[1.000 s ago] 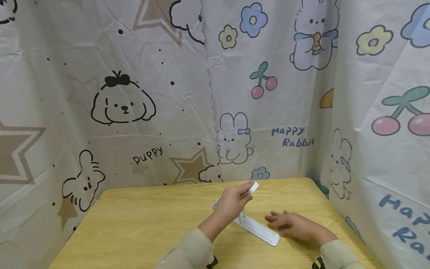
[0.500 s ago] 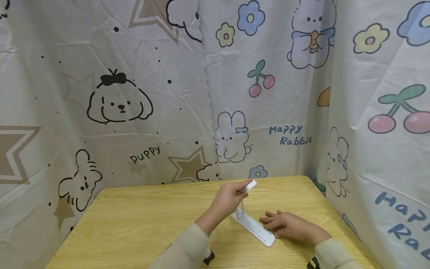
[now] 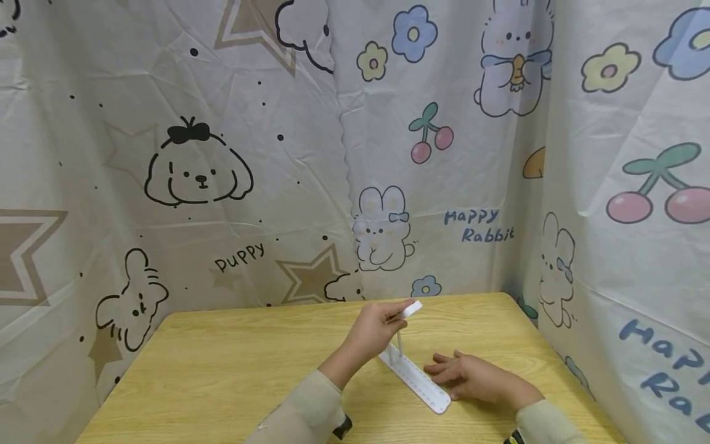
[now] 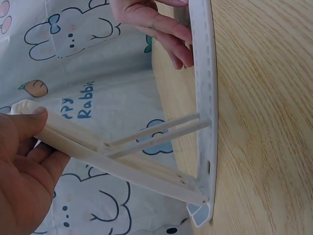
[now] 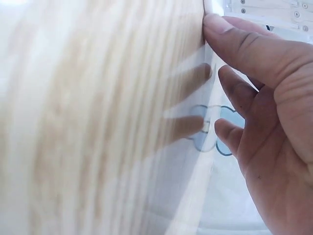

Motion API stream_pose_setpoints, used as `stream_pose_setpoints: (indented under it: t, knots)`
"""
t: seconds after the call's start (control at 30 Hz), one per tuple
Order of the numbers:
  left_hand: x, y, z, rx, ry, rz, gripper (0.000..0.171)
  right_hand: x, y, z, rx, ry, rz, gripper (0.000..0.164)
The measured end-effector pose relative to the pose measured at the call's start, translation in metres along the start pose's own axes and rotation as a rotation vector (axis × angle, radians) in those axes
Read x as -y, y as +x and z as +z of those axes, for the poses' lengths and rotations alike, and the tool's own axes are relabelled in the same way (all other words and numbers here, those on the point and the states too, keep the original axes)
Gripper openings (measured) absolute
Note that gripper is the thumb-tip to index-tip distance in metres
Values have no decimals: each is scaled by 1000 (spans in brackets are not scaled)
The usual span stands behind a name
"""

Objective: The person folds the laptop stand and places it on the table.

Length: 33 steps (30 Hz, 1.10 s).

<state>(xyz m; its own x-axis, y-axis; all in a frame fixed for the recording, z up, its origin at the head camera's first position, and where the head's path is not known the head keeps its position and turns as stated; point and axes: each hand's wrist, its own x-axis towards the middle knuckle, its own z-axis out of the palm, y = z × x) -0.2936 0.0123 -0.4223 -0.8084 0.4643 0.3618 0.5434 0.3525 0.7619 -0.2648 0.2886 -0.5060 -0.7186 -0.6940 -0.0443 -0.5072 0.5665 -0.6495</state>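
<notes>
A white folding stand [image 3: 417,383] lies with its long slotted base strip slanting over the table. Its upper arm [image 4: 117,169] is hinged at the base's blue-tipped end and raised at an angle, with two thin struts [image 4: 161,139] between arm and base. My left hand [image 3: 370,333] pinches the free end of the raised arm between thumb and fingers. Beside the base's near end is my right hand [image 3: 477,377], its fingers loosely extended along the edge and the thumb tip right at the strip. The left hand covers the hinge end in the head view.
The wood-grain table [image 3: 233,370] has its back edge close to a printed curtain [image 3: 310,154] with puppies, rabbits and flowers. Another curtain side [image 3: 627,265] stands to the right. Light sleeves and dark wrist straps show at both wrists.
The base's near end has swung slightly left and toward me. My right hand has shifted a little left and closer in beside it, while the left hand keeps its pinch on the arm.
</notes>
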Motion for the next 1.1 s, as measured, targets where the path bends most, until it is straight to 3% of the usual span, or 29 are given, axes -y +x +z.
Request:
stream_pose_setpoints:
  t: [0.37, 0.87, 1.1]
  knots:
    - [6, -1, -8, 5, 33, 7, 46, 5, 7, 9, 3, -28, -19, 54]
    - [9, -3, -9, 16, -58, -2, 42, 8, 16, 14, -3, -56, -32, 55]
    - [14, -6, -14, 30, -113, -12, 42, 11, 24, 17, -7, -46, 3, 55]
